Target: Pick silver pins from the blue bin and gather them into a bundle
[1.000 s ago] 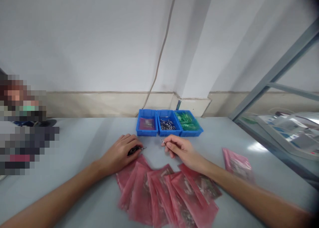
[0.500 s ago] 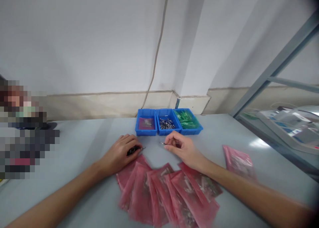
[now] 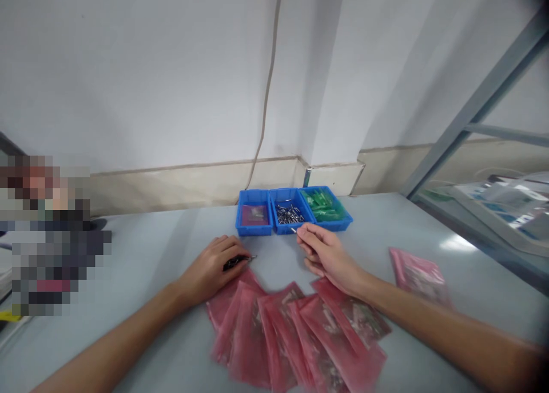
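My left hand (image 3: 221, 264) is closed around several small dark metal pieces (image 3: 237, 261), and one thin silvery tip sticks out past the fingertips. It rests over the far left end of a fan of pink plastic bags (image 3: 249, 338). Just in front of the middle blue bin (image 3: 288, 229), my right hand (image 3: 323, 249) pinches a small slender metal piece (image 3: 294, 230). Many similar loose metal pieces (image 3: 289, 214) lie in that bin. Small parts show through the pink bags, but their kind is too blurred to tell.
The left blue bin (image 3: 254, 231) holds a pink bag; the right one (image 3: 345, 219) holds green packets (image 3: 322, 205). More pink bags (image 3: 420, 273) lie right of my right forearm. A metal frame (image 3: 472, 107) stands at the right, and a blurred-out person (image 3: 55, 233) is at the left.
My right hand has turned and moved slightly right, its metal piece now nearer the middle bin's front edge. My left hand keeps its hold; the view has shifted slightly.
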Demonstrator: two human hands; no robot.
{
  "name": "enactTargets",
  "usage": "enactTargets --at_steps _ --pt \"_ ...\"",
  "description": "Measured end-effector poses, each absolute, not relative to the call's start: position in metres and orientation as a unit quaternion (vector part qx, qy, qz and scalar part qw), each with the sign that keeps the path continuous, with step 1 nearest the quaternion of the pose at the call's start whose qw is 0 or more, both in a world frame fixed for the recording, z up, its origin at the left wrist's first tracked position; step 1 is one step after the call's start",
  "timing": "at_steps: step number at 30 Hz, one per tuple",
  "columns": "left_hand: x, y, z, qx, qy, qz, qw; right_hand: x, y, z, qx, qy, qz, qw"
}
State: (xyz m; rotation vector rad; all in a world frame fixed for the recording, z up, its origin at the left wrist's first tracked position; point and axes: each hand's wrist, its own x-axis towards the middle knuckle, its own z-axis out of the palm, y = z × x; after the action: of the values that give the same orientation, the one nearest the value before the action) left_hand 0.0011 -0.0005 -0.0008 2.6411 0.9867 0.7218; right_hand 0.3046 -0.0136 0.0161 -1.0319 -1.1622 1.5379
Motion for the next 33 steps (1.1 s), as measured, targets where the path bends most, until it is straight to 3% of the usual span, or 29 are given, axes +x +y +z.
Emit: enactTargets --at_steps 10,14,17,21,33 --pt "0.003 0.0 0.0 0.903 0.324 0.252 0.124 0.304 -0.008 0.013 -0.401 -0.549 0.528 0.509" --pt "0.003 0.001 0.0 0.906 0.322 0.24 0.138 0.304 -0.012 0.011 -0.415 -0.707 0.395 0.416" --pt "0.003 0.002 0.001 0.903 0.319 0.238 0.161 0.303 -0.016 0.013 -0.335 -0.846 0.269 0.316" --pt "0.005 0.005 0.001 0.892 0.311 0.255 0.204 0.301 -0.019 0.016 -0.295 -0.905 0.209 0.226" --pt "0.006 0.003 0.0 0.896 0.305 0.262 0.188 0.3 -0.021 0.014 -0.288 -0.925 0.151 0.198"
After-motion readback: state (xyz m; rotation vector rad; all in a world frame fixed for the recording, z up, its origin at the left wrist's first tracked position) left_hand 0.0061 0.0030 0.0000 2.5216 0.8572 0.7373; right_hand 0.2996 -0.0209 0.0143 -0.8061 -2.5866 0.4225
